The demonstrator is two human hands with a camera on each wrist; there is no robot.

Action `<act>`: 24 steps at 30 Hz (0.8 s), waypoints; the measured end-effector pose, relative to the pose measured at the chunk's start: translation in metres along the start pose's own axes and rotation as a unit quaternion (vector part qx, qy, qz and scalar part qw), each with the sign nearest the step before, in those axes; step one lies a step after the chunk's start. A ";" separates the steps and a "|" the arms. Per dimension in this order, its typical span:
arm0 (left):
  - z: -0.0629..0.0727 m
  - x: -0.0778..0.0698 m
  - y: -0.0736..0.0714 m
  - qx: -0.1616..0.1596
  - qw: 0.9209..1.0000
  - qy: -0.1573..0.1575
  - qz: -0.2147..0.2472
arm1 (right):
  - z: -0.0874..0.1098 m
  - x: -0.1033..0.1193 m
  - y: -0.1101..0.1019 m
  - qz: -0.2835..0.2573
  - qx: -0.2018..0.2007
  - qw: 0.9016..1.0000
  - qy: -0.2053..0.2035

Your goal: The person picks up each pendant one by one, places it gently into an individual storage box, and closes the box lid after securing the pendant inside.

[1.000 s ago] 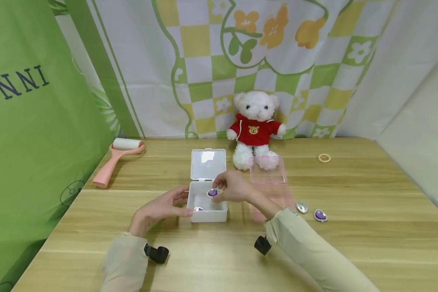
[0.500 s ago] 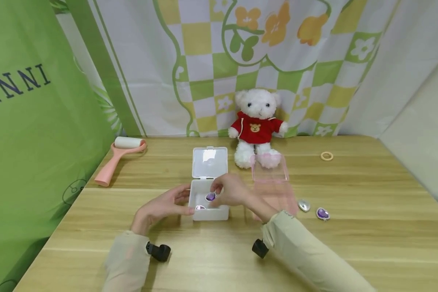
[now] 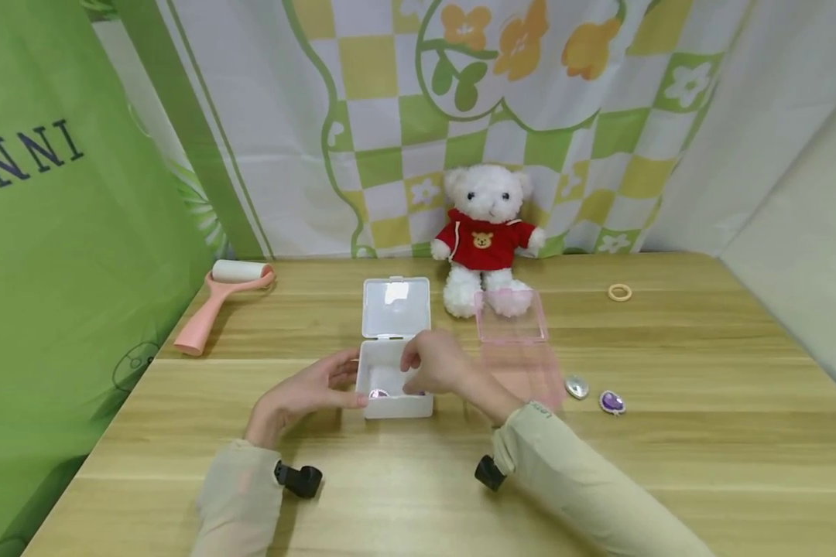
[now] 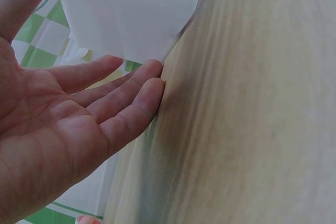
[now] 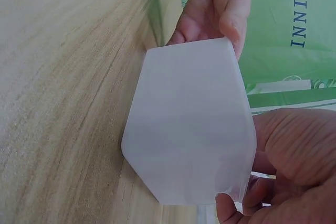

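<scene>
In the head view a white plastic box [image 3: 399,408] stands with its lid [image 3: 395,308] tipped back. My left hand [image 3: 308,394] is at its left side, thumb on the front left corner; the left wrist view shows the fingers extended along the wall. My right hand [image 3: 440,365] reaches over the right wall into the box, with a gap between thumb and fingers. A purple jewelled piece [image 3: 378,394] lies inside at the front left. Just a sliver of purple shows beside the right thumb; the rest is hidden.
Right of it stands an open pink transparent box [image 3: 522,371]. Farther right lie a clear gem [image 3: 577,387], a purple gem [image 3: 612,402] and a wooden ring [image 3: 619,292]. A teddy bear [image 3: 486,240] sits behind. A pink lint roller [image 3: 216,305] lies far left.
My right hand has lowered the purple gem into the white box and its fingers have come apart from it. The left hand has stayed at the box's side.
</scene>
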State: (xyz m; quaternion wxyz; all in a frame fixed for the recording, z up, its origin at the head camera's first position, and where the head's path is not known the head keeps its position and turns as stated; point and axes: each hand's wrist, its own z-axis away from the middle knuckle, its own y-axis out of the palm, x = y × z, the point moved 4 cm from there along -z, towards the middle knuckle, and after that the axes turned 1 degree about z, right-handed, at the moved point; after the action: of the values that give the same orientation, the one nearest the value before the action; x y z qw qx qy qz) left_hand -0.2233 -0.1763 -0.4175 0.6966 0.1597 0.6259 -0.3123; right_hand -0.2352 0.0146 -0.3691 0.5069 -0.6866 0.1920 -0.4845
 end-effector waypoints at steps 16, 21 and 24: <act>0.011 -0.004 -0.005 -0.050 0.997 0.003 -0.057 | 0.017 -0.010 -0.016 -0.177 -0.083 0.980 -0.036; 0.013 -0.049 0.002 -0.175 0.977 0.059 -0.112 | 0.048 -0.033 -0.069 -0.200 -0.157 0.967 -0.020; 0.003 -0.085 0.031 -0.192 0.969 0.120 -0.100 | 0.070 -0.055 -0.101 -0.182 -0.184 0.966 0.005</act>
State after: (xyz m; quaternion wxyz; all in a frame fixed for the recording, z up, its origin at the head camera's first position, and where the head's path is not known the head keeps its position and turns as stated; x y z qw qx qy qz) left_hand -0.2029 -0.1348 -0.3392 0.5995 -0.0040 0.7658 -0.2328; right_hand -0.2232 0.1337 -0.3074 0.2741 -0.7892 0.1518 -0.5282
